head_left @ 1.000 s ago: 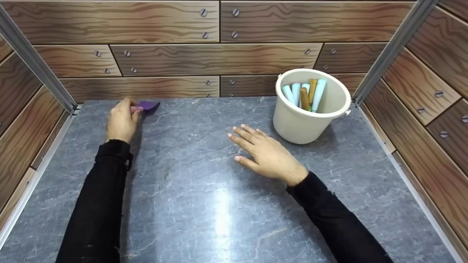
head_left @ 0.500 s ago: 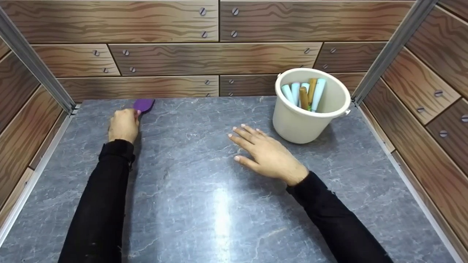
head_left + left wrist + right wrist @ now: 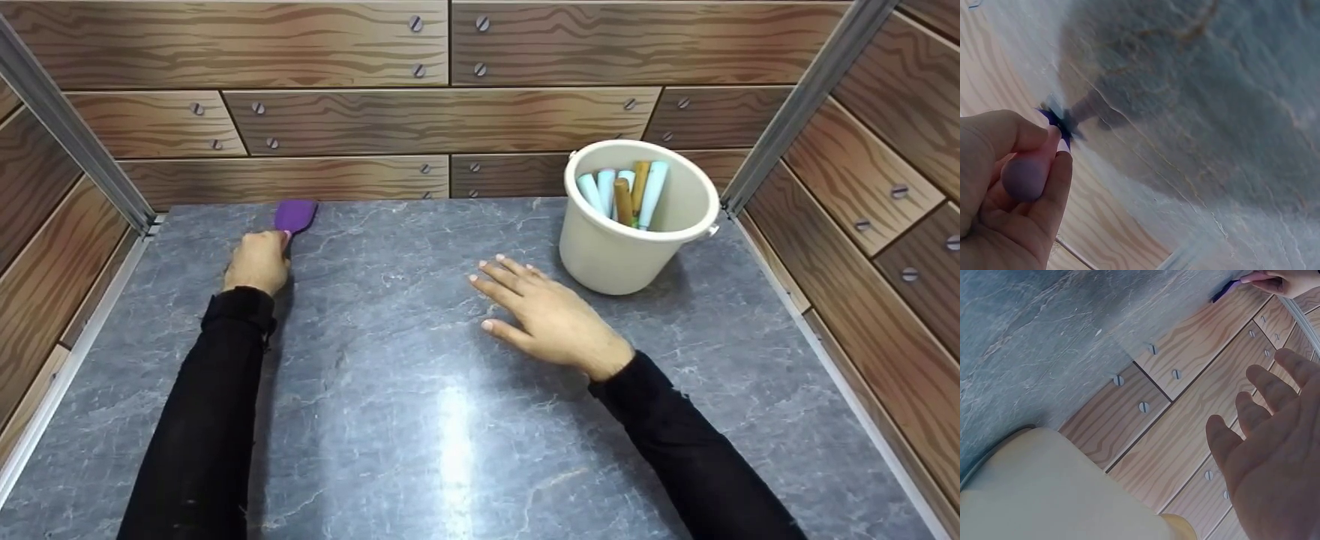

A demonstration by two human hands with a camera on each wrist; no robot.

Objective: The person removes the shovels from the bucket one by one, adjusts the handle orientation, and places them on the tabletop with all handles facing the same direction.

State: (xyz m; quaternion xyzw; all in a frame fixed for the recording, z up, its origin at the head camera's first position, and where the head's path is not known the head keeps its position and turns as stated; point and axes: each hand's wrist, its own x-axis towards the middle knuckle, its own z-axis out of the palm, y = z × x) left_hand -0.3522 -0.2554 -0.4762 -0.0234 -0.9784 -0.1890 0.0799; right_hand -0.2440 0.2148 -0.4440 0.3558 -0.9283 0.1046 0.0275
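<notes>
- purple spatula lies at the far edge of the table, near the far left corner, its blade toward the plank-patterned wall; whether it touches the tabletop, i cannot tell.
- left hand grips the pink handle between thumb and fingers.
- right hand is well apart from it, fingers straight and spread, near the off-white bucket.
- that bucket stands upright by the far right corner, with pale blue handles and brown handles inside.
</notes>
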